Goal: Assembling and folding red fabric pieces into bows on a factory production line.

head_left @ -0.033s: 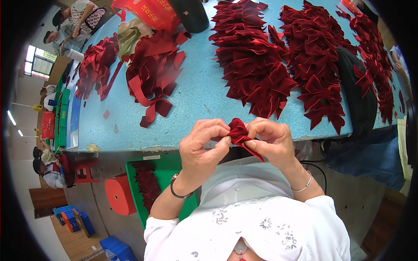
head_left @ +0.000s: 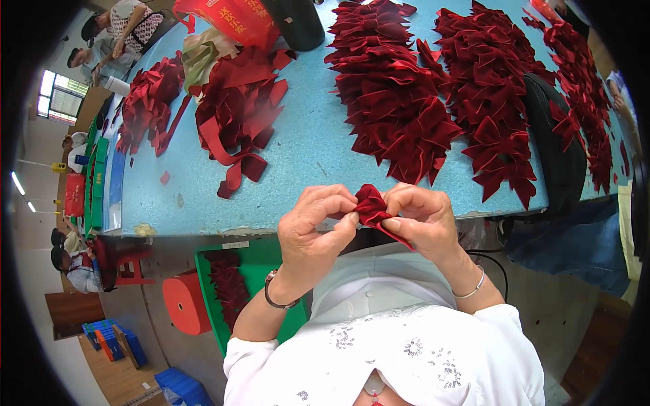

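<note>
Between my two hands, just off the table's near edge, is a dark red velvet bow (head_left: 371, 206). My left hand (head_left: 318, 220) pinches its left side with thumb and forefinger. At the bow's right side my right hand (head_left: 426, 218) is closed on it, fingers curled, with a fold of ribbon slanting down below the thumb. Beyond my hands, finished-looking red bows (head_left: 393, 88) lie overlapped in a thick row, and a second row of bows (head_left: 491, 101) lies to its right.
The blue table (head_left: 311, 135) carries loose red ribbon strips (head_left: 237, 108), a red bag (head_left: 233, 20), a dark cylindrical container (head_left: 298, 24) and a black bag-like object (head_left: 552, 142). Below its edge are a green tray (head_left: 254, 264) holding bows and a red roll (head_left: 186, 303). Other people are at the far left.
</note>
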A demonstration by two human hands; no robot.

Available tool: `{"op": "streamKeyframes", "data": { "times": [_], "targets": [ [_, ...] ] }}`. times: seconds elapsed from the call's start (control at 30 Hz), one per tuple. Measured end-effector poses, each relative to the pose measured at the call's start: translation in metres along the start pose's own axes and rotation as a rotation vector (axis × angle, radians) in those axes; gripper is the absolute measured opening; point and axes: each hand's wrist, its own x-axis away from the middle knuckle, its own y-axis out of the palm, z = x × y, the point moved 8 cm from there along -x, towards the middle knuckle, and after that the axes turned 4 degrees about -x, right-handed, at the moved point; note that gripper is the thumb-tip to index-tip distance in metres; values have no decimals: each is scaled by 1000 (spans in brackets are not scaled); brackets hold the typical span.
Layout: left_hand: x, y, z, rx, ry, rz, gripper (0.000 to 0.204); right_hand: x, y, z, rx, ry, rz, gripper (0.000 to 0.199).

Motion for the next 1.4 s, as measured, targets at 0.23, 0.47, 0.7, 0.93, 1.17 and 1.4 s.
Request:
{"op": "streamKeyframes", "data": {
  "times": [0.23, 0.47, 0.7, 0.93, 1.17, 1.4],
  "targets": [
    [0, 1, -1, 68, -88, 14, 15, 2, -1, 16, -242, 194, 22, 16],
    [1, 1, -3, 80, -97, 15, 15, 1, 4, -6, 198, 42, -6, 15],
    [3, 6, -6, 207, -152, -52, 15, 3, 1, -8, 292, 25, 32, 16],
    [8, 19, -16, 364, -245, -91, 30, 3, 3, -15, 411, -53, -18, 14],
    [7, 24, -25, 674, -390, -97, 32, 3, 2, -10, 249, -53, -54, 12],
    [7, 20, -31, 717, -431, -83, 34, 0, 5, -14, 274, -12, -28, 12]
  ]
}}
